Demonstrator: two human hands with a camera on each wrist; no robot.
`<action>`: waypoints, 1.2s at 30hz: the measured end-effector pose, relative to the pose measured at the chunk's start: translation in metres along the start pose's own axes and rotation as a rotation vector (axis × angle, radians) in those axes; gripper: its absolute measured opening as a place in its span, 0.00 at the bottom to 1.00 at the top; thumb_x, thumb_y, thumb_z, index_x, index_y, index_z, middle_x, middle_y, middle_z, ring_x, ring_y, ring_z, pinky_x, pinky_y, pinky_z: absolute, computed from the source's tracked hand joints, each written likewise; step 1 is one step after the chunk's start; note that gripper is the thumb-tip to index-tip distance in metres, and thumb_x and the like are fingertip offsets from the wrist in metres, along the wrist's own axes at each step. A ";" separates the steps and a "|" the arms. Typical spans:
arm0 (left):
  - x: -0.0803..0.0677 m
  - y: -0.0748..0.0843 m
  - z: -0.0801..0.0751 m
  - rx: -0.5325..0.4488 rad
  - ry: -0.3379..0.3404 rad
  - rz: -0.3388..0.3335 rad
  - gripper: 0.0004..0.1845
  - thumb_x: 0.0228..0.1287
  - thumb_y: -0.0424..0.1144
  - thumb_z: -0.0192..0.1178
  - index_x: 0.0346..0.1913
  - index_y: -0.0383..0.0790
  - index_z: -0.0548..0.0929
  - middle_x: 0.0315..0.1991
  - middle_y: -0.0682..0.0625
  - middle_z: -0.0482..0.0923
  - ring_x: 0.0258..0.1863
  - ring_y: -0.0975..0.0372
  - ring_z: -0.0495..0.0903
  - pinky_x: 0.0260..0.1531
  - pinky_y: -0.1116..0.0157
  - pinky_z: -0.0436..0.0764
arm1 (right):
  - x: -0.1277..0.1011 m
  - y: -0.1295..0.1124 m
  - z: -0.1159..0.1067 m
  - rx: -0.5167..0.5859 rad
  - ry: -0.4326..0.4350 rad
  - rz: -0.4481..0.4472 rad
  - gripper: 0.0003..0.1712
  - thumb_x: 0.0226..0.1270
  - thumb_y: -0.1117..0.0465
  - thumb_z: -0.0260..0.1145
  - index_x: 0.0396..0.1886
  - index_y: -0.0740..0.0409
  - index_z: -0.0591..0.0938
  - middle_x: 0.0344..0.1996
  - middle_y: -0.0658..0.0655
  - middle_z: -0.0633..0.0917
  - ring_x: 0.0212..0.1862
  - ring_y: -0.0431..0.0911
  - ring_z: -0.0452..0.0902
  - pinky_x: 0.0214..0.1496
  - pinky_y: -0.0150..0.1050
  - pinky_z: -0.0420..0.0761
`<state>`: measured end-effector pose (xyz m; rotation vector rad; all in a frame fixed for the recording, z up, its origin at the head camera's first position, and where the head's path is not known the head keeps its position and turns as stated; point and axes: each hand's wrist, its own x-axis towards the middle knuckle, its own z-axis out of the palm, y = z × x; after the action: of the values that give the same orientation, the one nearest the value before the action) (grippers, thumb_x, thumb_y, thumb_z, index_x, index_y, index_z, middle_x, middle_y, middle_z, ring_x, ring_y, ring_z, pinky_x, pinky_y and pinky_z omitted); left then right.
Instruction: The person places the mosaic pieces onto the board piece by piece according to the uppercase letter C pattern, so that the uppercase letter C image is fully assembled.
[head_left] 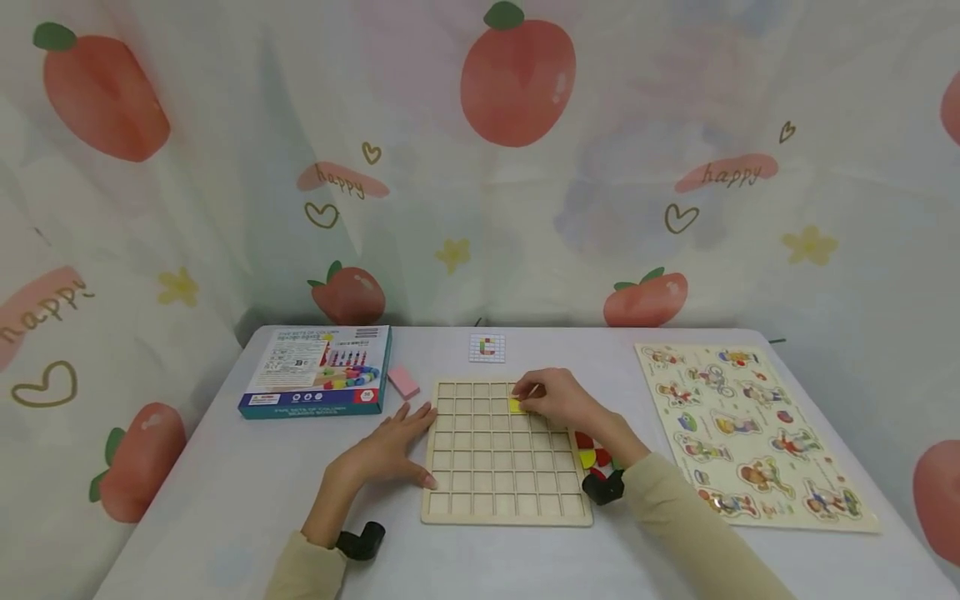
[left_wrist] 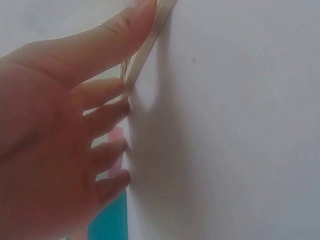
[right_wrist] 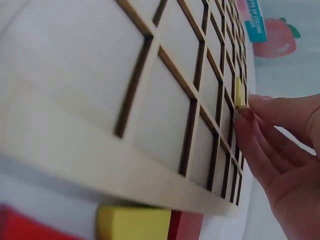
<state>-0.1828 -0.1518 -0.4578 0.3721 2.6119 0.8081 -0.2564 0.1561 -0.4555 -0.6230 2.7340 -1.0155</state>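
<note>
A: Pale laser-cut plywood, that grid board: thin, flat, its square cells walled by narrow dark-edged ribs. The yellow square tile sits in the second row from the far edge, toward one o'clock of the board's centre.

B: And the right hand?

A: Its fingers are curled, pinching the tile's edge as it goes into a cell. I'd keep the tile level and square to the ribs, then press flat, since a snug cell would likely jam a tilted piece.

B: The left hand?

A: Flat on the smooth white bench, fingers straight, bracing the board's nine o'clock edge. More glossy red and yellow pieces lie at its three o'clock side, just beside it.
</note>
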 end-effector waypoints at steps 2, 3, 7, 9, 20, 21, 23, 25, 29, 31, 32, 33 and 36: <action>0.000 0.001 0.000 0.001 0.003 -0.004 0.57 0.46 0.49 0.83 0.80 0.47 0.63 0.83 0.51 0.54 0.83 0.44 0.44 0.76 0.34 0.51 | -0.006 0.001 -0.004 0.008 0.019 -0.002 0.07 0.66 0.65 0.73 0.43 0.57 0.89 0.38 0.51 0.89 0.40 0.43 0.82 0.50 0.42 0.84; 0.000 0.001 0.000 0.000 0.004 -0.006 0.57 0.46 0.49 0.83 0.80 0.47 0.63 0.83 0.51 0.54 0.83 0.44 0.44 0.76 0.33 0.52 | -0.009 0.001 -0.005 0.006 0.030 -0.005 0.07 0.66 0.66 0.73 0.43 0.57 0.89 0.38 0.51 0.89 0.40 0.43 0.82 0.50 0.42 0.84; 0.000 0.000 0.001 -0.006 -0.002 -0.010 0.57 0.46 0.49 0.83 0.80 0.48 0.63 0.83 0.51 0.54 0.83 0.44 0.44 0.76 0.33 0.52 | -0.022 0.005 -0.010 -0.017 0.058 0.012 0.06 0.67 0.65 0.72 0.43 0.55 0.89 0.38 0.50 0.89 0.40 0.44 0.80 0.49 0.41 0.83; 0.000 0.001 0.001 -0.006 -0.002 -0.008 0.57 0.46 0.49 0.83 0.80 0.48 0.63 0.83 0.51 0.54 0.83 0.44 0.44 0.76 0.33 0.52 | -0.029 0.008 -0.013 -0.022 0.064 0.031 0.06 0.67 0.64 0.72 0.43 0.55 0.89 0.37 0.50 0.88 0.39 0.44 0.78 0.47 0.39 0.82; 0.000 0.000 0.003 -0.002 0.005 -0.010 0.57 0.47 0.49 0.82 0.80 0.49 0.63 0.83 0.51 0.54 0.83 0.44 0.43 0.76 0.33 0.52 | -0.056 0.031 -0.029 -0.003 0.041 0.021 0.06 0.67 0.63 0.72 0.42 0.56 0.89 0.35 0.48 0.87 0.36 0.43 0.77 0.38 0.32 0.81; -0.001 0.001 0.003 -0.002 0.004 -0.011 0.57 0.47 0.49 0.82 0.80 0.49 0.63 0.83 0.51 0.54 0.84 0.44 0.43 0.75 0.32 0.52 | -0.057 0.032 -0.030 -0.007 0.041 0.021 0.06 0.67 0.62 0.72 0.42 0.56 0.89 0.35 0.48 0.87 0.36 0.43 0.77 0.37 0.32 0.80; -0.001 0.000 0.002 0.000 0.003 -0.012 0.57 0.47 0.49 0.82 0.80 0.49 0.63 0.83 0.51 0.54 0.84 0.44 0.43 0.75 0.32 0.52 | -0.061 0.033 -0.032 -0.019 0.041 0.029 0.06 0.66 0.62 0.73 0.41 0.56 0.89 0.34 0.48 0.87 0.35 0.43 0.77 0.37 0.32 0.80; -0.001 0.000 0.002 0.002 0.002 -0.013 0.57 0.47 0.49 0.82 0.81 0.49 0.62 0.83 0.51 0.53 0.84 0.44 0.42 0.75 0.32 0.52 | -0.064 0.036 -0.034 -0.027 0.037 0.036 0.06 0.66 0.62 0.73 0.41 0.55 0.89 0.33 0.48 0.86 0.35 0.43 0.77 0.36 0.32 0.79; -0.001 0.000 0.001 -0.002 -0.001 -0.008 0.57 0.48 0.49 0.82 0.81 0.48 0.62 0.83 0.51 0.53 0.84 0.43 0.42 0.76 0.33 0.51 | -0.071 0.042 -0.036 -0.027 0.015 0.069 0.06 0.66 0.61 0.73 0.41 0.54 0.89 0.32 0.48 0.86 0.35 0.43 0.76 0.34 0.32 0.79; -0.001 0.001 0.001 -0.006 -0.006 -0.005 0.57 0.48 0.49 0.82 0.81 0.47 0.62 0.83 0.50 0.53 0.84 0.43 0.42 0.76 0.33 0.50 | -0.075 0.045 -0.038 -0.026 -0.002 0.072 0.07 0.65 0.62 0.73 0.42 0.55 0.89 0.33 0.48 0.86 0.36 0.43 0.75 0.35 0.32 0.79; -0.001 0.001 0.001 -0.006 -0.008 -0.004 0.57 0.48 0.48 0.82 0.81 0.47 0.62 0.83 0.50 0.53 0.84 0.43 0.42 0.76 0.34 0.50 | -0.076 0.046 -0.038 -0.023 -0.012 0.079 0.08 0.65 0.62 0.74 0.43 0.55 0.89 0.34 0.48 0.86 0.36 0.43 0.75 0.35 0.32 0.79; -0.001 0.001 0.001 -0.006 -0.011 -0.003 0.57 0.48 0.48 0.82 0.81 0.47 0.62 0.83 0.50 0.53 0.84 0.43 0.41 0.77 0.34 0.50 | -0.078 0.047 -0.038 -0.023 -0.021 0.079 0.08 0.64 0.63 0.74 0.43 0.55 0.89 0.35 0.48 0.87 0.36 0.43 0.75 0.35 0.32 0.79; -0.002 0.002 0.000 -0.007 -0.011 -0.006 0.57 0.48 0.49 0.82 0.81 0.47 0.62 0.83 0.50 0.53 0.84 0.43 0.41 0.77 0.34 0.50 | -0.080 0.049 -0.039 -0.026 -0.043 0.071 0.10 0.64 0.63 0.74 0.44 0.56 0.89 0.36 0.48 0.87 0.37 0.43 0.74 0.36 0.31 0.78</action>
<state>-0.1810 -0.1507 -0.4567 0.3656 2.5979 0.8114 -0.2110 0.2473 -0.4575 -0.5409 2.7155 -0.9409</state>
